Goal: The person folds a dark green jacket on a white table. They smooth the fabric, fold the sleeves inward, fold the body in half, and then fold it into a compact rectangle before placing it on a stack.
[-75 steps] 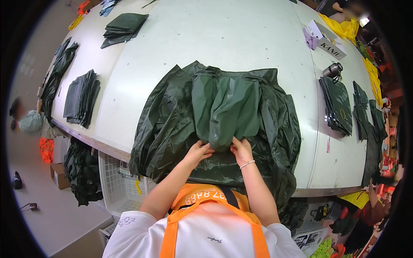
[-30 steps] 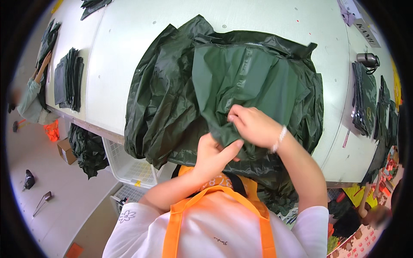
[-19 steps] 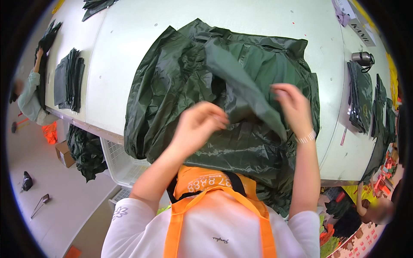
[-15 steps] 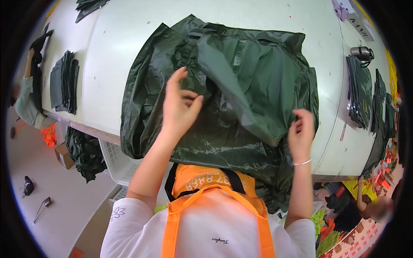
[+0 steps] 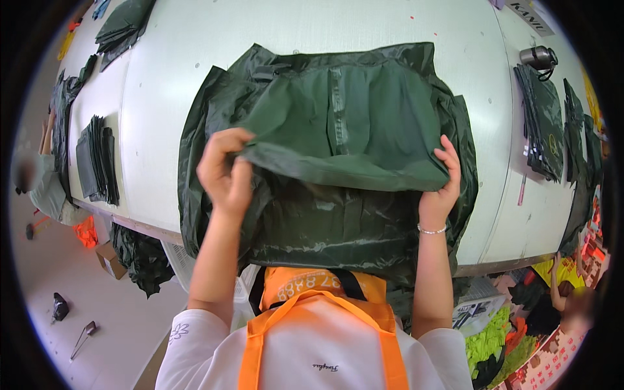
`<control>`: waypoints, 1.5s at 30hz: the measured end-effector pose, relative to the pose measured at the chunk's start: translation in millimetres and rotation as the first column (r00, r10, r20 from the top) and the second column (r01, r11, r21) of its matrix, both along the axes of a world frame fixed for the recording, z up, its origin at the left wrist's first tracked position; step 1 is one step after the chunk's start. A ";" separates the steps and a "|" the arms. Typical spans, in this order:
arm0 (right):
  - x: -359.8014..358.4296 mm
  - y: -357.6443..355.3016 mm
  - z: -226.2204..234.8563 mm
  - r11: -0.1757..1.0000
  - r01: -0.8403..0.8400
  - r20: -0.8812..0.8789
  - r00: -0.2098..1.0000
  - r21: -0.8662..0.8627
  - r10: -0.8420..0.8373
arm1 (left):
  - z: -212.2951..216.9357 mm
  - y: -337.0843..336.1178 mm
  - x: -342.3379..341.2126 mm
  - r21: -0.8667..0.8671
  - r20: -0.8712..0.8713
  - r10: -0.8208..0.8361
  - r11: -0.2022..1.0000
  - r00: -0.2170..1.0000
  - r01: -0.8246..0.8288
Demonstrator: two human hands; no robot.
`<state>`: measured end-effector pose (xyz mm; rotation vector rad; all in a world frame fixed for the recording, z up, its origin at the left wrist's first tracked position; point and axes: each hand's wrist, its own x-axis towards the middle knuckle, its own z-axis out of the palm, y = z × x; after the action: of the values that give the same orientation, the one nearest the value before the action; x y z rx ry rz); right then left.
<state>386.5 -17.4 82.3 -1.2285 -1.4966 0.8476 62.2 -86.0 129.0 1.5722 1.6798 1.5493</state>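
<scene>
A large dark green raincoat-like garment lies spread over a pile of the same shiny green fabric on the white table. My left hand pinches the near left corner of the top layer and lifts it off the pile. My right hand grips the near right corner at about the same height. The lifted edge stretches taut between both hands. A seam or zip runs down the garment's middle.
Folded dark green stacks lie at the table's left, far left corner and right side. A small dark device sits at the far right. A wire basket stands below the table edge. Another person is at the left.
My hands have moved apart from the middle of the pile, taken the garment's near corners, and spread the top layer wide and lifted it.
</scene>
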 end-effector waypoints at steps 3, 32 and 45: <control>11.6 10.6 18.2 0.927 -0.199 -0.270 0.956 -0.317 0.114 | 11.3 2.9 -46.9 -0.213 -0.251 0.136 0.958 0.958 -0.192; -3.9 22.3 4.5 0.994 -0.107 0.231 0.968 0.015 0.101 | -92.0 -43.4 95.8 -0.328 -0.350 -0.298 0.927 0.888 0.181; -21.9 28.7 5.6 0.969 -0.244 0.006 0.970 -0.037 0.244 | -102.5 -54.3 82.8 -0.252 -0.539 -0.339 0.938 0.771 0.236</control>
<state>364.6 11.3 87.9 -1.0896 -1.6705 1.0349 145.1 -140.3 26.5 2.2270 1.6748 0.7811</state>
